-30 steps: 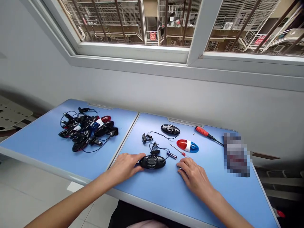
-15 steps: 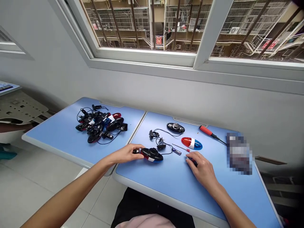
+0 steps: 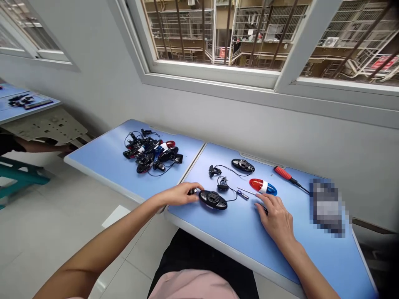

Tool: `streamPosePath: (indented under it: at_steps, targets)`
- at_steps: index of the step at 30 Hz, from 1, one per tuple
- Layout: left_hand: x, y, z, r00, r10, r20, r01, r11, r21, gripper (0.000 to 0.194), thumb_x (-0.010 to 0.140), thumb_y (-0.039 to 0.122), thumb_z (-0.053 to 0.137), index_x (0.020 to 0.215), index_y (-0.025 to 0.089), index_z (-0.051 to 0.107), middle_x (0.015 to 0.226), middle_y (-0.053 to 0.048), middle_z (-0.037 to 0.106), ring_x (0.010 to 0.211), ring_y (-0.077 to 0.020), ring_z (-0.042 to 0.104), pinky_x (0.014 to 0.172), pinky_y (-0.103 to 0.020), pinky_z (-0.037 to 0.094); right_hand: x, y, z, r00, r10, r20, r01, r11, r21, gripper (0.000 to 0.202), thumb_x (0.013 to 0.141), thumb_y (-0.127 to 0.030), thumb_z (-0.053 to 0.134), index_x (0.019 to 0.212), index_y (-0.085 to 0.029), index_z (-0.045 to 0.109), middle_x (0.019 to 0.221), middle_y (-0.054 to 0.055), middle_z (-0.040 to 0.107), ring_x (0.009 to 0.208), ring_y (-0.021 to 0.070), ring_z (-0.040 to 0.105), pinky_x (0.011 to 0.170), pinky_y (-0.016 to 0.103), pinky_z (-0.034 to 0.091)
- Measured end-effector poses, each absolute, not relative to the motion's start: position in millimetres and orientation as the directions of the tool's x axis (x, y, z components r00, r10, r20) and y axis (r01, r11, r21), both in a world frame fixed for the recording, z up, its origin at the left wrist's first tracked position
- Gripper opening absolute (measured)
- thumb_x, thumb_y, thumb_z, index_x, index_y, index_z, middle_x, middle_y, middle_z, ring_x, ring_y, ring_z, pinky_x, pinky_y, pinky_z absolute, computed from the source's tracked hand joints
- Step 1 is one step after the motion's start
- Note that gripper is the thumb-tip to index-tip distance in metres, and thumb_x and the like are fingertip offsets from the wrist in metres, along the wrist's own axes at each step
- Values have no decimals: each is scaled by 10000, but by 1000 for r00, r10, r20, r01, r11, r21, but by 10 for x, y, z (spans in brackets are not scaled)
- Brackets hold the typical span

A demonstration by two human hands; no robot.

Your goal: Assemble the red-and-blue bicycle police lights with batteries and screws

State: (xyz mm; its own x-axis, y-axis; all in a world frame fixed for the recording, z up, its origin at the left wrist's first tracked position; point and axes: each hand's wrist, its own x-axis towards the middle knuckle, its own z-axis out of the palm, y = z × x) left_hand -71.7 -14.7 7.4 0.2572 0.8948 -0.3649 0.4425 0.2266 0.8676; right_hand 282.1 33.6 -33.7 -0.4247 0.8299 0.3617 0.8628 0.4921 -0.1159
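My left hand (image 3: 183, 194) has thumb and forefinger at the left end of a black oval bicycle light (image 3: 213, 200), which rests back side up on the table. A small black part (image 3: 192, 191) shows between those fingers. The fingertips of my right hand (image 3: 276, 212) are closed on the handle end of a thin screwdriver (image 3: 246, 190); its handle is mostly covered. Another small dark item (image 3: 266, 211) shows under that hand, its kind unclear. Between the hands lie a battery (image 3: 242, 194) and a black clamp (image 3: 222, 185) on a cord. A red-and-blue lens cover (image 3: 263, 187) sits just beyond.
A second black oval housing (image 3: 243, 165) and a corded clamp (image 3: 214, 170) lie farther back. A red-handled tool (image 3: 286, 175) points toward a blurred dark item (image 3: 326, 207). Several lights are heaped (image 3: 152, 151) on the left table. Another person's arm (image 3: 46, 147) shows far left.
The bicycle light has gone from tilted, with red and blue showing, to flat with its black back up. My right hand has reached the screwdriver's handle. The view has shifted left.
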Motion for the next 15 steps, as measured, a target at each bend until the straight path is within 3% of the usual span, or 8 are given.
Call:
streamPosePath:
  at_steps: [4, 8, 12, 15]
  targets:
    - [-855, -125, 83, 260, 868, -422, 238, 366, 900, 305, 777, 282, 657, 1054, 175, 589, 744, 41, 466, 566, -89, 340, 480, -202, 241, 2628, 409, -226, -462, 815, 351, 848, 522, -96, 292, 948, -291, 485, 1188, -221, 635, 1186, 83, 656, 1082, 275, 551, 559, 312, 480]
    - [-913, -105, 45, 333, 832, -445, 51, 455, 889, 349, 828, 351, 631, 1116, 172, 546, 926, -21, 553, 565, -79, 420, 402, -189, 196, 2552, 531, -194, -467, 822, 326, 847, 522, -102, 287, 926, -278, 517, 1175, -221, 647, 1208, 78, 655, 1091, 291, 530, 644, 363, 518]
    - [-928, -39, -32, 406, 811, -422, -121, 505, 855, 473, 879, 488, 574, 1183, 127, 551, 1035, -111, 602, 651, -108, 528, 394, -173, 264, 2635, 617, -262, -407, 838, 364, 844, 497, -200, 288, 942, -324, 475, 1144, -235, 660, 1179, 64, 674, 1099, 278, 552, 642, 366, 528]
    - [-938, 31, -84, 440, 807, -394, -216, 520, 826, 512, 895, 514, 553, 1155, 74, 582, 1051, -162, 635, 739, -147, 606, 469, -189, 409, 2724, 647, -338, -355, 846, 397, 836, 478, -270, 292, 940, -361, 457, 1101, -254, 675, 1136, 54, 692, 1084, 267, 585, 630, 354, 531]
